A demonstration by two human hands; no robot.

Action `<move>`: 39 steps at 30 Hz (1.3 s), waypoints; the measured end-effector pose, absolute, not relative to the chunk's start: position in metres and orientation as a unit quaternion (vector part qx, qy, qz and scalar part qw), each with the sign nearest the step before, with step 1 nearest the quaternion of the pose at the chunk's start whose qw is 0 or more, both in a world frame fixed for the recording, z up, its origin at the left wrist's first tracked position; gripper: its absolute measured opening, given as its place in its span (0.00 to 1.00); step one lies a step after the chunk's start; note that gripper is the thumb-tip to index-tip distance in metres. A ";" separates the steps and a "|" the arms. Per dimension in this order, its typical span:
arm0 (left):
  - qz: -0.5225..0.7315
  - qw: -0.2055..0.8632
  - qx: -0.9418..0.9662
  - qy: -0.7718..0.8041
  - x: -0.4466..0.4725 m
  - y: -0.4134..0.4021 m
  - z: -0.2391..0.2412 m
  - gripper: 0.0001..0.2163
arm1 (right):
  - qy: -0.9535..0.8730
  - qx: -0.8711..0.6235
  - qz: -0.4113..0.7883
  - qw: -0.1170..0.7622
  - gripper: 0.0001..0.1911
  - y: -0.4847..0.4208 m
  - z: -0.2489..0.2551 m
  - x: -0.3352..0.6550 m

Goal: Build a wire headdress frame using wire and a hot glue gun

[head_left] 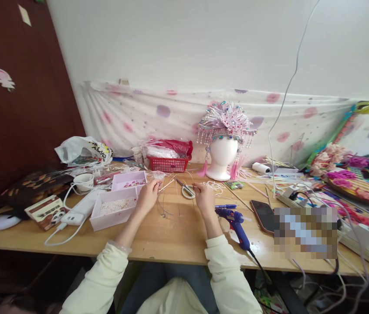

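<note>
My left hand [150, 194] is closed in a pinch beside the white bead boxes. From its fingertips a thin wire [164, 211] hangs in a loose curve over the table. My right hand [204, 197] is also pinched, and a fine strand of wire seems to run from its fingers; exactly what the fingertips grip is too small to see. Between the hands lie a pair of scissors [184, 187] and a roll of tape [188, 192]. One box holds small white beads [117, 206], the other pink and red beads [133, 181].
A blue glue gun [236, 224] and a phone [264, 216] lie right of my right hand. Behind stand a red basket [168, 165] and a white foam head [222, 155] wearing a pink beaded headdress [226, 120]. Power strips [81, 209] and cables flank both sides.
</note>
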State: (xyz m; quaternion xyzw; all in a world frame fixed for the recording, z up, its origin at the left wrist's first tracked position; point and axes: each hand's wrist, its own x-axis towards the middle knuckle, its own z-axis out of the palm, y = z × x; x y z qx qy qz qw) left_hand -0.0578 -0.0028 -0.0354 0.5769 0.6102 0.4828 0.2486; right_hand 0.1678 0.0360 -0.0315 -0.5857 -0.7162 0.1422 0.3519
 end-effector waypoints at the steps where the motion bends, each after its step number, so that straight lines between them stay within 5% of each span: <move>1: 0.465 0.234 0.585 0.622 -0.056 -0.004 -0.035 0.15 | -0.715 -0.592 0.140 0.344 0.15 0.035 -0.033 0.168; 18: 0.211 0.084 0.642 0.732 -0.043 -0.016 -0.015 0.16 | -0.701 -0.643 0.128 0.283 0.14 0.025 -0.034 0.167; 27: 0.269 0.144 0.637 0.708 -0.047 -0.017 -0.013 0.15 | -0.693 -0.627 0.152 0.322 0.13 0.021 -0.034 0.167; 39: 0.476 0.319 0.560 0.598 -0.064 -0.054 0.024 0.13 | -0.686 -0.485 0.211 0.500 0.10 -0.012 -0.025 0.175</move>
